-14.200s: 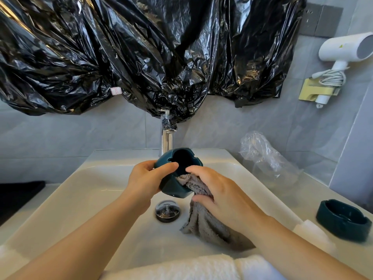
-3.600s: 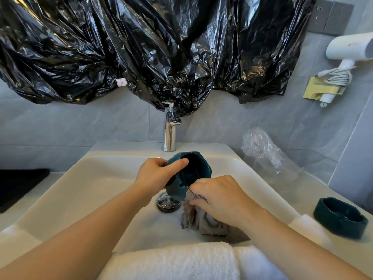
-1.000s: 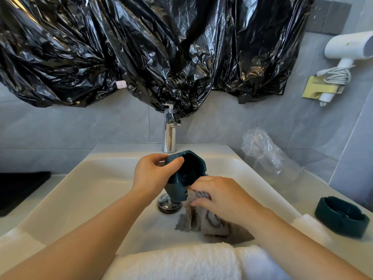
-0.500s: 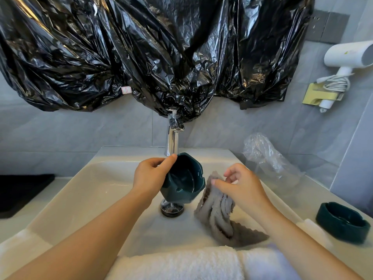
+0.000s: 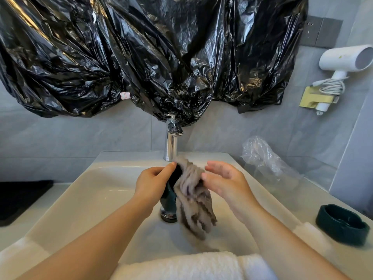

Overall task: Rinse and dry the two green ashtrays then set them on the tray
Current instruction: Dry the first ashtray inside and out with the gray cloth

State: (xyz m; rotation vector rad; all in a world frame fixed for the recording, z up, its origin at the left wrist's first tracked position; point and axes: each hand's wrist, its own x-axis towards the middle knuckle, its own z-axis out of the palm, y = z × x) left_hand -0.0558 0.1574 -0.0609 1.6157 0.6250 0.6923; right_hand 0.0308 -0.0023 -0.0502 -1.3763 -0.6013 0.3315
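My left hand (image 5: 153,183) grips a dark green ashtray (image 5: 170,196) on edge above the white sink (image 5: 96,197). A grey cloth (image 5: 191,197) is draped over the ashtray's open side and hides most of it. My right hand (image 5: 224,181) holds the cloth's upper part against the ashtray with its fingertips; the other fingers are stretched out. The second green ashtray (image 5: 343,226) stands upright on the counter at the right. No tray can be made out for certain.
A chrome tap (image 5: 171,146) rises behind the sink under black plastic sheeting (image 5: 151,57). A drain plug (image 5: 167,215) sits below the ashtray. White towels (image 5: 181,266) lie along the front edge. A clear plastic bag (image 5: 268,160) and a wall-mounted hairdryer (image 5: 343,61) are at the right. A black mat (image 5: 20,199) lies left.
My right hand lifted the cloth out of the basin and brought it against the ashtray's open side. My left hand turned the ashtray more on edge, so the cloth now covers it.
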